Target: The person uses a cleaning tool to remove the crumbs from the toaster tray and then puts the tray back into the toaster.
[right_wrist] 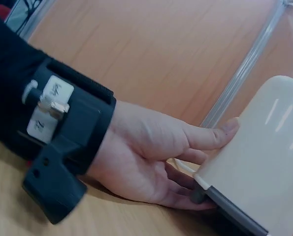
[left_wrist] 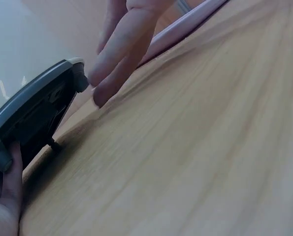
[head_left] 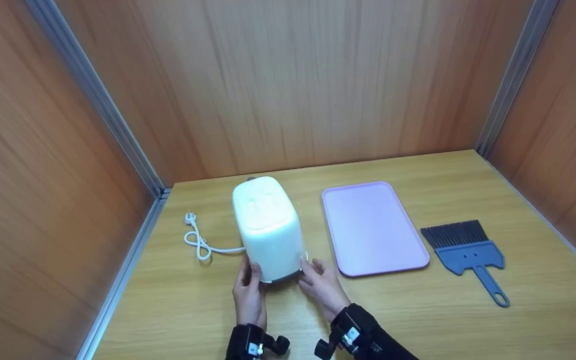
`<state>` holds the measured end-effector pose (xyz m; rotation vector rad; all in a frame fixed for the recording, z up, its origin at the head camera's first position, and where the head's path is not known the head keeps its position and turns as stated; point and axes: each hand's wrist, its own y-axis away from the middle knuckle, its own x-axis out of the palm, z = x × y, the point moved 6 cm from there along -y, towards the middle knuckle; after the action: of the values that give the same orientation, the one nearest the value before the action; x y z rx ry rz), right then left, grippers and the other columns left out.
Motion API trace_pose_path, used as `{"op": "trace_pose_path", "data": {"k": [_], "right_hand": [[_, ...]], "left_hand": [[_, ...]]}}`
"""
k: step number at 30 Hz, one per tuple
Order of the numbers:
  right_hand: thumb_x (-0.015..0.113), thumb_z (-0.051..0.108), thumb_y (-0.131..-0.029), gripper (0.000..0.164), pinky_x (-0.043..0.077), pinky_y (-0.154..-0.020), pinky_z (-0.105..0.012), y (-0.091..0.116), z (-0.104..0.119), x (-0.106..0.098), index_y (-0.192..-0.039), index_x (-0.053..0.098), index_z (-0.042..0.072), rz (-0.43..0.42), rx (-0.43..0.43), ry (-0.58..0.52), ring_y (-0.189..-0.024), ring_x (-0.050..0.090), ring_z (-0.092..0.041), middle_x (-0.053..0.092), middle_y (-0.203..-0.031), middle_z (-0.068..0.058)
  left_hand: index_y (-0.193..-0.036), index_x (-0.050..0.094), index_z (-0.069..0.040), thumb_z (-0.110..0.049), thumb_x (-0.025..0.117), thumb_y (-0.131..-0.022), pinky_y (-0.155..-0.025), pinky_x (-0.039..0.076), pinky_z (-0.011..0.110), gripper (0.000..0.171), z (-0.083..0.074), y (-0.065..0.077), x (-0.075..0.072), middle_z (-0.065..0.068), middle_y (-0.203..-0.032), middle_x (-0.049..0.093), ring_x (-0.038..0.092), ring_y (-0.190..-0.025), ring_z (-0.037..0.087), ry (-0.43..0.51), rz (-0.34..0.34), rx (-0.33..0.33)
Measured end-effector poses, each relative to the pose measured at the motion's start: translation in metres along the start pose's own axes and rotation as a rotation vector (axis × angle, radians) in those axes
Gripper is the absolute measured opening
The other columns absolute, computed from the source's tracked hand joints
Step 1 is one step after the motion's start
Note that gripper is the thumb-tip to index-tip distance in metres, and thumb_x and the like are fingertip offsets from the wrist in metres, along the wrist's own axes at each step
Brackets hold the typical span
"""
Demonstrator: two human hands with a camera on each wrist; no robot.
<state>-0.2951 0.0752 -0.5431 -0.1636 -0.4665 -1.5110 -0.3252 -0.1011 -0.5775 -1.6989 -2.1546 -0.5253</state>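
Observation:
A white toaster (head_left: 270, 230) with a smooth closed top and a dark base stands at the middle left of the table. Its near end is tilted up, and the dark underside (left_wrist: 35, 120) with small feet shows in the left wrist view. My left hand (head_left: 249, 295) grips the near left corner, thumb on the side and fingers under the base. At the near right corner, my right hand (head_left: 322, 287) holds the toaster, its thumb against the white side (right_wrist: 264, 157) and its fingers by the base. A white cord (head_left: 203, 245) with a plug lies looped to the left.
A pale purple tray (head_left: 375, 230) lies right of the toaster. Farther right is a blue brush (head_left: 473, 257) with dark bristles. Wood panels (head_left: 293, 85) rise behind and on both sides, with metal strips (head_left: 103, 95) at the corners.

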Motion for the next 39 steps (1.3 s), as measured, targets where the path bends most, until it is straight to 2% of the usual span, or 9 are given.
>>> {"op": "trace_pose_path", "data": {"k": [6,14,22,30,35,39], "right_hand": [[0.053,0.041,-0.101,0.081,0.042,-0.109,-0.047,-0.001,-0.017,0.008,-0.142,0.021,-0.021,0.104,0.120,-0.089,-0.130,0.046,-0.047,0.041,-0.139,-0.041],[0.042,0.033,-0.106,0.064,0.041,-0.110,-0.049,-0.007,-0.024,0.015,-0.140,0.029,-0.020,0.177,0.127,-0.110,-0.129,0.048,-0.043,0.049,-0.136,-0.036],[0.042,0.029,-0.107,0.054,0.043,-0.108,-0.049,-0.010,-0.027,0.017,-0.136,0.032,-0.016,0.174,0.118,-0.113,-0.128,0.051,-0.042,0.054,-0.132,-0.032],[0.044,0.030,-0.106,0.035,0.047,-0.104,-0.049,-0.011,-0.030,0.015,-0.116,0.042,-0.004,0.129,0.103,-0.112,-0.125,0.053,-0.042,0.057,-0.128,-0.031],[0.046,0.033,-0.105,0.035,0.048,-0.102,-0.049,-0.009,-0.034,0.014,-0.112,0.044,-0.001,0.110,0.117,-0.110,-0.123,0.055,-0.042,0.059,-0.126,-0.030],[0.046,0.034,-0.105,0.036,0.049,-0.101,-0.049,-0.008,-0.034,0.015,-0.110,0.045,-0.001,0.098,0.118,-0.105,-0.122,0.056,-0.042,0.060,-0.124,-0.030]], "left_hand": [[-0.152,0.036,-0.013,-0.035,0.064,-0.093,-0.114,0.036,0.042,0.069,-0.005,-0.001,0.003,0.009,-0.154,0.037,0.038,-0.139,0.025,0.033,0.004,0.018],[-0.151,0.039,-0.012,-0.034,0.065,-0.093,-0.112,0.039,0.038,0.067,-0.006,-0.001,0.006,0.007,-0.153,0.040,0.039,-0.138,0.022,0.048,0.006,0.043],[-0.151,0.038,-0.010,-0.034,0.064,-0.094,-0.112,0.039,0.038,0.066,-0.010,0.000,0.005,0.008,-0.152,0.041,0.040,-0.137,0.022,0.048,0.006,0.057],[-0.151,0.038,-0.010,-0.037,0.065,-0.093,-0.111,0.038,0.041,0.070,-0.010,0.000,0.005,0.010,-0.152,0.041,0.039,-0.138,0.022,0.031,0.004,0.044],[-0.152,0.037,-0.013,-0.040,0.065,-0.092,-0.111,0.039,0.044,0.071,-0.008,0.004,0.002,0.010,-0.153,0.039,0.039,-0.138,0.024,0.008,0.018,0.002],[-0.155,0.028,-0.013,-0.040,0.062,-0.095,-0.114,0.035,0.049,0.073,-0.012,0.006,0.004,0.012,-0.156,0.034,0.035,-0.141,0.028,0.007,0.080,-0.049]]}}
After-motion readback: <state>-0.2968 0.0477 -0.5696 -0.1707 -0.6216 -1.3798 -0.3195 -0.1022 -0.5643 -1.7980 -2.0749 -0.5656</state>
